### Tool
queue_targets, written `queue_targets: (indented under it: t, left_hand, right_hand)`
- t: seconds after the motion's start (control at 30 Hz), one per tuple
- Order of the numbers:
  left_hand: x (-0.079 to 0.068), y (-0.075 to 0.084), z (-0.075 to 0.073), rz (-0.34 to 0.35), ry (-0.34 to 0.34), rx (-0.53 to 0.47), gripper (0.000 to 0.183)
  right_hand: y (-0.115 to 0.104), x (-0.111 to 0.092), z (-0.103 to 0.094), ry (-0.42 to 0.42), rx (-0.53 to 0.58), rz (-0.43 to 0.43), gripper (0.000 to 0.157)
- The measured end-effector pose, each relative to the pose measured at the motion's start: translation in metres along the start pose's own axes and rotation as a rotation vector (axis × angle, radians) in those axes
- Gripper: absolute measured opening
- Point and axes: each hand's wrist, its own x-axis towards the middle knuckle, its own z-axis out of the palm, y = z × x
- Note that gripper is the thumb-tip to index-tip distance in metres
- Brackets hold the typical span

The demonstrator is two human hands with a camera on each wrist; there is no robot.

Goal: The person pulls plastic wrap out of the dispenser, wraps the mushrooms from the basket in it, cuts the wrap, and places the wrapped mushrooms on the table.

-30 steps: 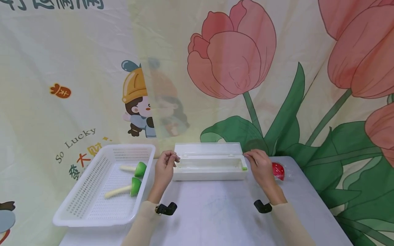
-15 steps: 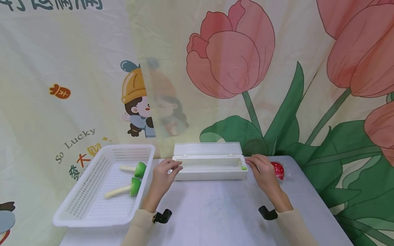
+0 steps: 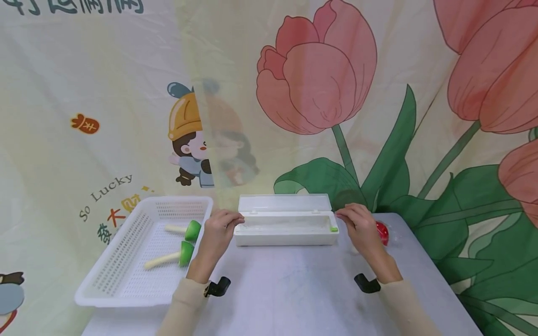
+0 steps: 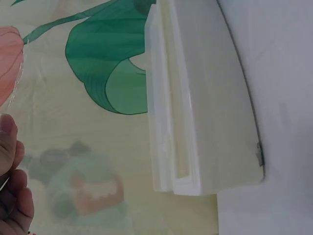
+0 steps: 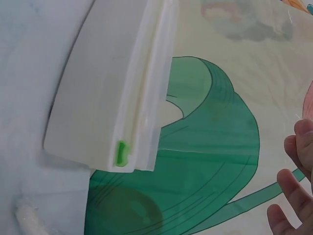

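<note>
The open white box (image 3: 286, 240) lies parallel to the back edge of the desk (image 3: 290, 289), midway between left grip (image 3: 217, 229) and right grip (image 3: 360, 227), both narrowed, apparently pinching clear film (image 4: 19, 78).

Basket (image 3: 130, 302) L of box (image 3: 286, 240), toy (image 3: 383, 233) (?) R.

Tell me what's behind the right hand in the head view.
Part of a red object, seemingly in clear wrapping, shows just past the right hand. The hand hides the rest, so its full shape can't be seen, nor anything else directly behind.
</note>
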Motion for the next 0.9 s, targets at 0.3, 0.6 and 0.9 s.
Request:
queue_targets:
  t: [0.3, 0.6, 0.9]
  left_hand:
    - [0.017, 0.011, -0.009, 0.033, 0.026, 0.004, 0.010]
    - [0.009, 0.015, -0.017, 0.005, -0.040, -0.019, 0.008]
    - [0.008, 0.019, -0.025, 0.045, -0.021, -0.026, 0.008]
  right_hand:
    - [-0.006, 0.012, -0.010, 0.054, -0.001, -0.012, 0.025]
    - [-0.009, 0.003, -0.016, 0.068, 0.011, -0.037, 0.025]
    - [-0.015, 0.004, -0.025, 0.072, 0.045, -0.070, 0.021]
